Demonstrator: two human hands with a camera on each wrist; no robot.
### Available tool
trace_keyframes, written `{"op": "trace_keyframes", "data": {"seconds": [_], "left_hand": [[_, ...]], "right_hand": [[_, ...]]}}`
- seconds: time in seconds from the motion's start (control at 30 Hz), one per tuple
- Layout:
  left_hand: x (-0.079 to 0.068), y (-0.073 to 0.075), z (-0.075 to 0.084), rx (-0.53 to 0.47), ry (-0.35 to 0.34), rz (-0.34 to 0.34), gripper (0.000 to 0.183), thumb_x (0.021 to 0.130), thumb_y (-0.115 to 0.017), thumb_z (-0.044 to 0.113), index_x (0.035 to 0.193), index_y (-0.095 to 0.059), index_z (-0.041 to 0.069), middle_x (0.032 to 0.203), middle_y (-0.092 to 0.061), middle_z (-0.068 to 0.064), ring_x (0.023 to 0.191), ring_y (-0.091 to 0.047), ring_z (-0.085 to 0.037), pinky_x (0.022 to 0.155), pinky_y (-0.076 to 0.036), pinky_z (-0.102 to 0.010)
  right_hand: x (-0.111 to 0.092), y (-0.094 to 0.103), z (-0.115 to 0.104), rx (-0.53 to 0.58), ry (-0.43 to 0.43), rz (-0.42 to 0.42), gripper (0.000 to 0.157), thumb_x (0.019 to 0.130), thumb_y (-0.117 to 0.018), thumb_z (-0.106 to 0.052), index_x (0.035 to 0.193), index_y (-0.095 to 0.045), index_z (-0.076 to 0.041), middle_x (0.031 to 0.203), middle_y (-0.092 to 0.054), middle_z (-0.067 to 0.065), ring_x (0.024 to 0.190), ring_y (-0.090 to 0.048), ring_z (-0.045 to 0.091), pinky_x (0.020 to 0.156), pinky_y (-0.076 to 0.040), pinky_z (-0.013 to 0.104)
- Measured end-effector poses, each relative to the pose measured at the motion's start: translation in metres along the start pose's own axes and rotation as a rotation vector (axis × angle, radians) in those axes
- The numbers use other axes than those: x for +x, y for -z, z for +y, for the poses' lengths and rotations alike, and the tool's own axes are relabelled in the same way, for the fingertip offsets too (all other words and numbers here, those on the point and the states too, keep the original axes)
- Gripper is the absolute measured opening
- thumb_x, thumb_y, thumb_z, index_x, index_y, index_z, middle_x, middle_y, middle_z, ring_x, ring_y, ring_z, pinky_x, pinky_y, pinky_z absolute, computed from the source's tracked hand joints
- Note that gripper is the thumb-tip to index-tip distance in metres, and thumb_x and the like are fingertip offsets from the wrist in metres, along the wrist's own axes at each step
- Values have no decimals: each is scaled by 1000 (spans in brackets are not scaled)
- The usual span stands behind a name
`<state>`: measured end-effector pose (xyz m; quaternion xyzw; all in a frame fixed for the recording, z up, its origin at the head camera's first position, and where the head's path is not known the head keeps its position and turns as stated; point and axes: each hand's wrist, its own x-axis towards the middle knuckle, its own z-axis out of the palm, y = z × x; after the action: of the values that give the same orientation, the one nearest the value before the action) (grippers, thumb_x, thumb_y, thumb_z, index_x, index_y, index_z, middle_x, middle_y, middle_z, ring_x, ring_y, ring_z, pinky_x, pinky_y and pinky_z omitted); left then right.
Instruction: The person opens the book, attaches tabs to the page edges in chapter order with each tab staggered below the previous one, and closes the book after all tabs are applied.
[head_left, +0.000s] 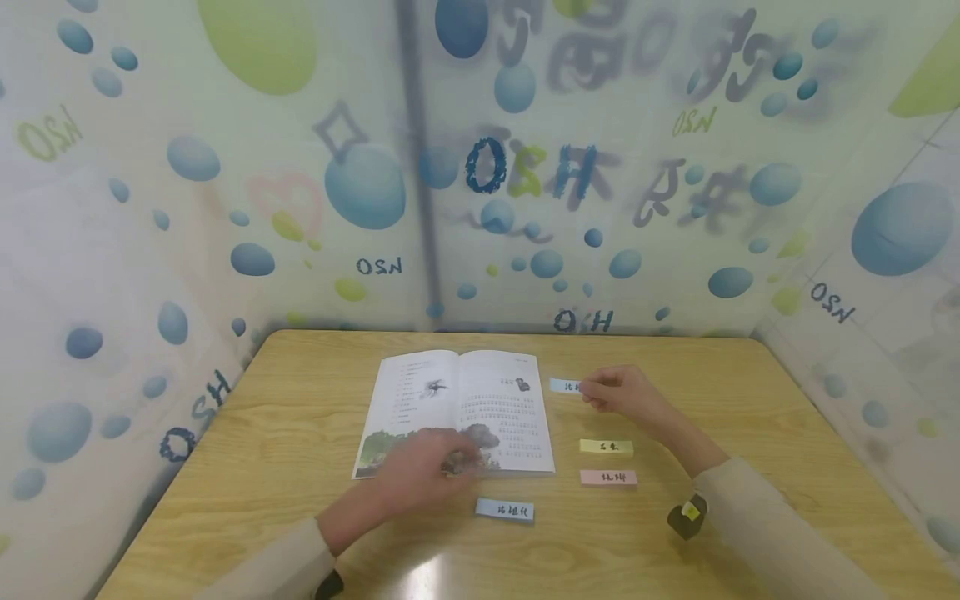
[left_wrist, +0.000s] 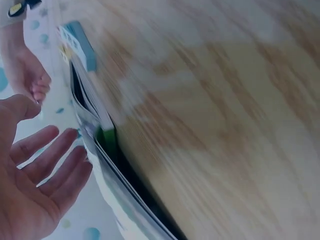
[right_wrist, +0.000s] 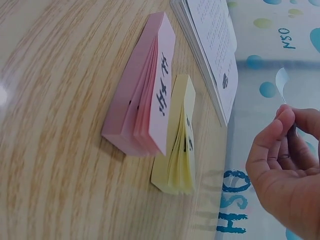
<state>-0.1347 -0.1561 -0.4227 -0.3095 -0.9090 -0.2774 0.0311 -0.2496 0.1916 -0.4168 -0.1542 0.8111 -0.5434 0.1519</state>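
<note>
My right hand (head_left: 622, 390) pinches a single blue sticky note (head_left: 562, 385) with handwriting on it, held up beside the book's right page. In the right wrist view, thumb and fingertips grip one end of that note (right_wrist: 282, 84), and its free end curls. My left hand (head_left: 420, 473), slightly blurred, hovers over the lower part of an open book (head_left: 468, 400), covering some of its illustration. Seen in the left wrist view, the left fingers (left_wrist: 60, 155) are spread and loosely bent, holding nothing, near the book's edge.
A blue sticky-note pad (head_left: 505, 510) lies below the book. To the book's right are a yellow pad (head_left: 606, 447) and a pink pad (head_left: 608, 477), both with handwriting. Behind the wooden table (head_left: 285, 433) stands a wall covering with a bubble pattern (head_left: 367, 187).
</note>
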Motion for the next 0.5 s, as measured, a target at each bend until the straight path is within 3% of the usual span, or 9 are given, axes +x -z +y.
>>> {"op": "trace_keyframes", "data": {"seconds": [0.23,0.37,0.5], "left_hand": [[-3,1,-20,100,57,77,24,94,-73,25,115,-72,14,115,-71,-1,108,-64,-23,89,-54,-41],[-5,2,-28,153,103,66,33,94,-72,31,122,-70,13,125,-68,-4,115,-61,-27,94,-53,-44],[-6,3,-33,189,83,65,37,94,-71,29,125,-68,10,131,-64,-11,119,-60,-34,97,-50,-49]], "right_hand": [[0,-1,-3,-12,2,-3,33,102,-65,-21,115,-68,9,105,-68,17,98,-63,34,85,-56,31],[-2,-1,-6,-19,4,-1,33,102,-65,-20,116,-68,9,104,-68,15,98,-63,34,85,-56,32],[-3,-1,-7,-24,10,0,33,102,-65,-20,116,-68,9,103,-68,13,99,-62,36,86,-56,33]]}}
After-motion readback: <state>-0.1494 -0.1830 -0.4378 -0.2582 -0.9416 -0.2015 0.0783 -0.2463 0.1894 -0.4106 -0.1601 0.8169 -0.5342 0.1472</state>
